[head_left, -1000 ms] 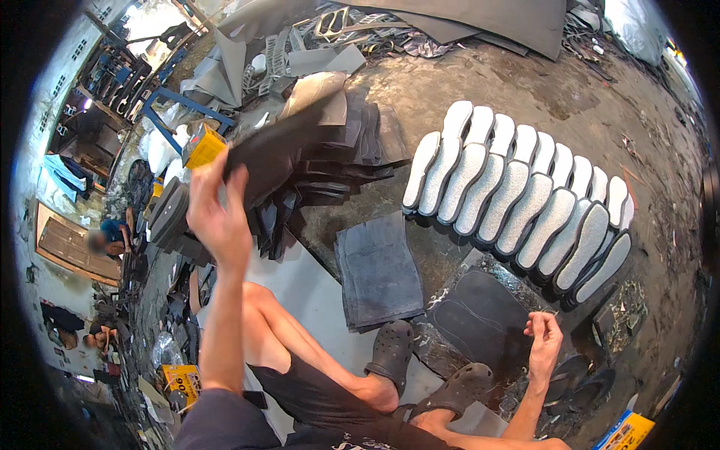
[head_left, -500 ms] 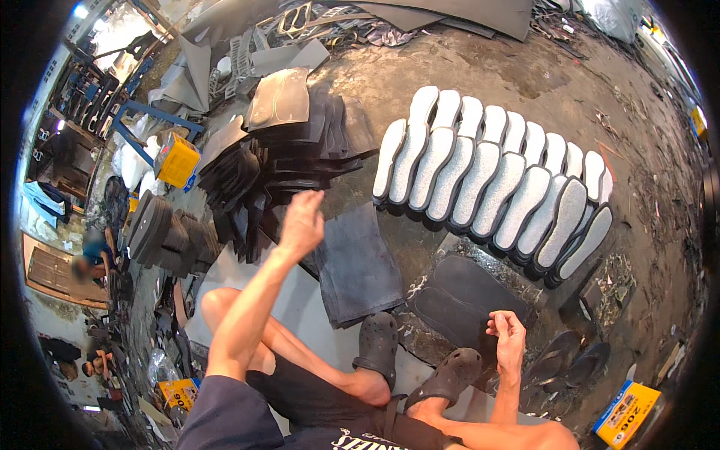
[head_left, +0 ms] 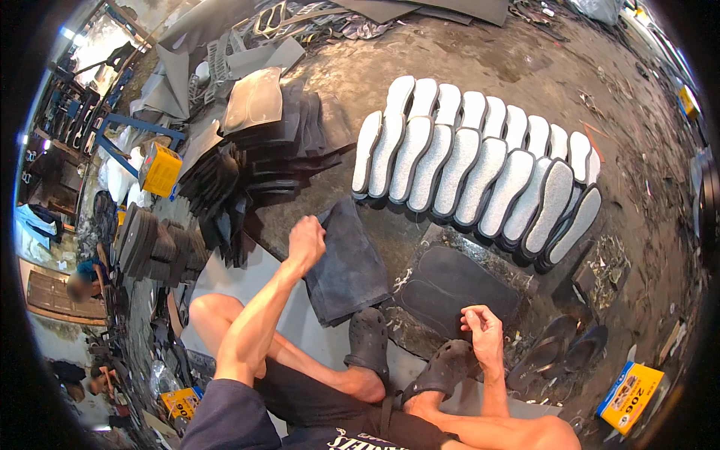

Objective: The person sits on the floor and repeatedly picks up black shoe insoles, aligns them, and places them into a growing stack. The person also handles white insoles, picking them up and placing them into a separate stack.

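Note:
My left hand (head_left: 307, 245) is closed at the upper left corner of a dark rubber-like sheet (head_left: 349, 262), which seems pinched and slightly lifted in its fingers. The sheet lies on top of similar ones, in front of my left clog. My right hand (head_left: 484, 330) hovers over the near right corner of another black sheet (head_left: 457, 289), marked with sole-shaped outlines and lying on a dark block. Its fingers are curled together; whatever they hold is too small or hidden to make out.
Rows of white-topped soles (head_left: 450, 161) stand leaning at the far right. Piles of dark sheets (head_left: 277, 135) and stacked dark sole pieces (head_left: 154, 244) are on the left. Black flip-flops (head_left: 555, 352) and a yellow box (head_left: 630, 397) lie right. My feet wear black clogs (head_left: 369, 339).
My left hand has come down from beside the sheet piles to the corner of the dark sheet. My right hand stays curled near the outlined sheet. The whole view has shifted slightly.

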A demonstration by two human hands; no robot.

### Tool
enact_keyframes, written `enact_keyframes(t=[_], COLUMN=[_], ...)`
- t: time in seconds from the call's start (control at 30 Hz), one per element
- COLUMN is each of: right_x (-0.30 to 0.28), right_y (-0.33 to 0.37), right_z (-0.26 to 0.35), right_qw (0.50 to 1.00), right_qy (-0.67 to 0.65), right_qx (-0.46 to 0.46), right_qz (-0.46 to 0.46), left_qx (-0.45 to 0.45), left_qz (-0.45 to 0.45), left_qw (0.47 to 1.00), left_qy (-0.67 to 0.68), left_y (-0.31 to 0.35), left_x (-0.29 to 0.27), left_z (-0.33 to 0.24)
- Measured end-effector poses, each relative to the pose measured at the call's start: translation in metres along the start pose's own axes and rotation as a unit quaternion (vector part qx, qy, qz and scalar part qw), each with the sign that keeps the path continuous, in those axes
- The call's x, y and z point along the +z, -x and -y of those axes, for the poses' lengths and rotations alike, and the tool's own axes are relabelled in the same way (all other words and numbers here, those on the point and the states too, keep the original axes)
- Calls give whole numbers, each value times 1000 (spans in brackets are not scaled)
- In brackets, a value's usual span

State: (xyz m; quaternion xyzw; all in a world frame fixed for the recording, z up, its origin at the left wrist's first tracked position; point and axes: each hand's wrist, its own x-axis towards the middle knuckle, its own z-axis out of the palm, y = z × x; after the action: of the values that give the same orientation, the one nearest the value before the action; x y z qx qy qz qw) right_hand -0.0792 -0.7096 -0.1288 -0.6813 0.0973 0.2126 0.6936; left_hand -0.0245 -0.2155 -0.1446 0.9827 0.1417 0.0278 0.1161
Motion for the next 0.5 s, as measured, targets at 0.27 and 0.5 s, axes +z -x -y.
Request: enact_keyframes(t=[0.27,0.5], right_x=[7,-39], right_y=[1,27], right_z=[1,9], right_qw=[999,924], right_qy=[3,-343], right_qx=[32,72], right_qz=[10,153], left_qx=[253,39], left_qz=[270,73], left_qw=[893,843], left_qy=[255,531], left_y=[199,142], left_x=[-110,-201], left_z=[-206,-272])
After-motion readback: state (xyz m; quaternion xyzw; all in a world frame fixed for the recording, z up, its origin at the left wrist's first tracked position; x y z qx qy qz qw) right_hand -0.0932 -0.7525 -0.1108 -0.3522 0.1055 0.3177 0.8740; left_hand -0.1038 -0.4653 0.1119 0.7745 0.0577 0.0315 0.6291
